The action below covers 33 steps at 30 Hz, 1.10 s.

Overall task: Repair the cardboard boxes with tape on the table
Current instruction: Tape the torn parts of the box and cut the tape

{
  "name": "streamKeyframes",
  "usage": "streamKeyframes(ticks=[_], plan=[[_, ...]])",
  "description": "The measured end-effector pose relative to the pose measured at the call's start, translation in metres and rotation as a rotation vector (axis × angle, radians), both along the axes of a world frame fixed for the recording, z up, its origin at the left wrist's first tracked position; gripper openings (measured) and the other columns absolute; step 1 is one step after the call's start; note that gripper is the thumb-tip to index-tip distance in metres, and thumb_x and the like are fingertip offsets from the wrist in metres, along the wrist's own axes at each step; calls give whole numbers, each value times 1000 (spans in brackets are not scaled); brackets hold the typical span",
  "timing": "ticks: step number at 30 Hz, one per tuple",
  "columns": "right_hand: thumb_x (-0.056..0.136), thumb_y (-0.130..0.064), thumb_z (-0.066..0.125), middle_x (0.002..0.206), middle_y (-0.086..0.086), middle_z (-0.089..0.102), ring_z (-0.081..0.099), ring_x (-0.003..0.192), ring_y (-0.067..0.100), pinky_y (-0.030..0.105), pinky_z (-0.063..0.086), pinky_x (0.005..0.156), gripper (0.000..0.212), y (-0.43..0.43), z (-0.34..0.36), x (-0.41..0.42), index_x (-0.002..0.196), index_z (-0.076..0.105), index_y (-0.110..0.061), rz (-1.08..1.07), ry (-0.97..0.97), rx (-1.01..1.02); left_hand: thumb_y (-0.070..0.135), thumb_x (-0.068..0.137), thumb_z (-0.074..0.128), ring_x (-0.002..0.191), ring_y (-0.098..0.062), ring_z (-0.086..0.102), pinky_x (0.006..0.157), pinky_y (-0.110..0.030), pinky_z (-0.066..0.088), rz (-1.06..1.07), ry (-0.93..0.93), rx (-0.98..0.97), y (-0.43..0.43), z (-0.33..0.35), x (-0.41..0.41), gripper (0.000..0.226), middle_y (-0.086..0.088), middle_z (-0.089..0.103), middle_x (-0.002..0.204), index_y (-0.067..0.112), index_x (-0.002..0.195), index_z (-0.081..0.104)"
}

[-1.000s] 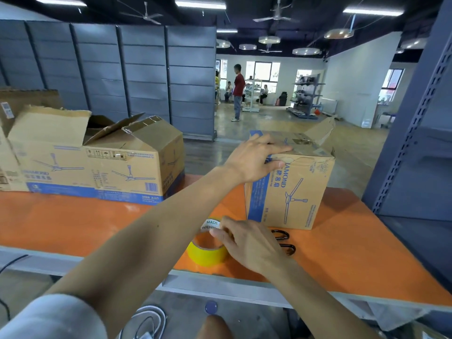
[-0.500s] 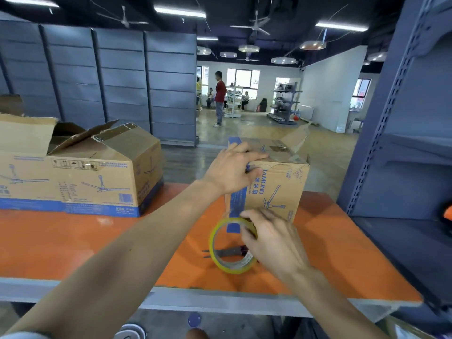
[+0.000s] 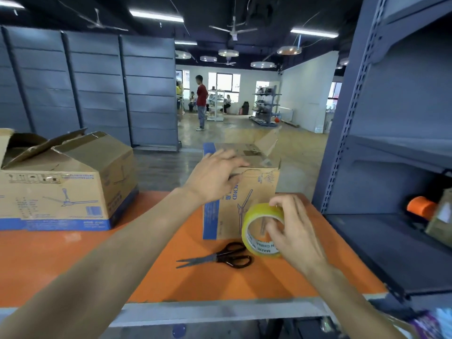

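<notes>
A small cardboard box [image 3: 259, 192] with blue edging and a fan drawing stands on the orange table [image 3: 73, 265]; one top flap sticks up at its far right. My left hand [image 3: 215, 174] rests flat on the box's top near edge, fingers straight. My right hand [image 3: 291, 228] holds a roll of yellowish clear tape [image 3: 256, 231] upright in front of the box, above the table, fingers curled round its rim. Black scissors [image 3: 220, 258] lie on the table below the roll.
A larger cardboard box [image 3: 63, 182] with loose open flaps sits at the table's left. Grey metal shelving [image 3: 391, 167] stands close on the right, with an orange roll [image 3: 420, 206] on a shelf. A person [image 3: 201, 101] stands far back in the room.
My right hand has lifted the tape roll off the table and carried it up and right, in front of the small box. The scissors now lie uncovered. My left hand stayed on the box.
</notes>
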State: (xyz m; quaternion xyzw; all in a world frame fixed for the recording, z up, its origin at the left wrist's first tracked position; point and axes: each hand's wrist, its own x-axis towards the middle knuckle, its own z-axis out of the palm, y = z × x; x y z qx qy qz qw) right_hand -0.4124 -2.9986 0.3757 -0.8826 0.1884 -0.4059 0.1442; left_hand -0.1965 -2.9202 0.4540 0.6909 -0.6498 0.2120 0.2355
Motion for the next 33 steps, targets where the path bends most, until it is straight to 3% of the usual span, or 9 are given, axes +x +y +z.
streamKeyframes(ticks=[3, 7, 11, 18, 22, 26, 28, 31, 33], plan=[[91, -10, 59, 107, -16, 43, 49, 99, 13, 27, 38, 75, 30, -2, 6, 0, 112, 45, -26, -12, -23, 48, 21, 96, 65, 117, -24, 57, 97, -45, 47, -28, 24, -22, -6, 1, -12, 32, -1, 66, 122, 16, 128, 63], [90, -10, 56, 100, -4, 54, 50, 81, 13, 34, 37, 68, 30, -6, 17, -1, 112, 42, -24, -30, -41, 74, 22, 94, 66, 118, -20, 53, 98, -48, 44, -43, 125, -10, -9, 6, -19, 36, 9, 64, 119, 37, 125, 56], [91, -11, 57, 107, -4, 54, 53, 85, 17, 38, 42, 71, 33, -9, 25, -4, 110, 37, -29, -56, -90, 142, 41, 95, 57, 112, -15, 54, 101, -55, 42, -74, 261, 29, -11, 11, -18, 6, 20, 62, 108, 40, 96, 63], [87, -16, 66, 108, -7, 48, 51, 90, 15, 29, 35, 69, 40, -9, 39, -6, 108, 35, -31, -185, -191, 212, 77, 96, 24, 112, -14, 56, 112, -64, 31, -78, 466, 100, -13, 27, -32, 63, 21, 58, 101, 37, 87, 73], [87, -31, 64, 109, -10, 45, 56, 86, 13, 32, 37, 70, 37, 0, 46, -5, 110, 34, -33, -166, -159, 250, 80, 92, 30, 116, -13, 54, 111, -65, 30, -79, 477, 120, -20, 32, -43, 63, 16, 64, 94, 36, 85, 75], [86, -41, 56, 110, -13, 40, 57, 86, 16, 34, 37, 68, 35, 4, 48, -2, 110, 32, -34, -162, -159, 240, 94, 78, 34, 88, -5, 58, 106, -75, 32, -91, 545, 123, -28, 31, -47, 73, 23, 66, 73, 33, 78, 74], [91, -36, 58, 111, -12, 39, 56, 91, 19, 33, 37, 69, 34, 4, 47, 0, 111, 31, -33, -155, -165, 221, 86, 77, 48, 82, -4, 56, 106, -74, 34, -80, 587, 119, -31, 32, -48, 56, 26, 66, 71, 36, 77, 73], [93, -35, 62, 113, -12, 38, 52, 93, 15, 31, 38, 70, 37, 5, 46, -1, 112, 31, -35, -155, -163, 190, 53, 80, 69, 87, -2, 65, 106, -64, 39, -129, 645, 84, -33, 32, -45, 15, 23, 72, 80, 38, 79, 74], [93, -38, 65, 115, -13, 39, 49, 89, 5, 24, 36, 66, 40, 5, 44, -2, 114, 31, -36, -145, -148, 201, 35, 85, 74, 85, -2, 67, 103, -58, 45, -153, 686, 73, -34, 33, -44, 6, 18, 73, 80, 35, 79, 74]])
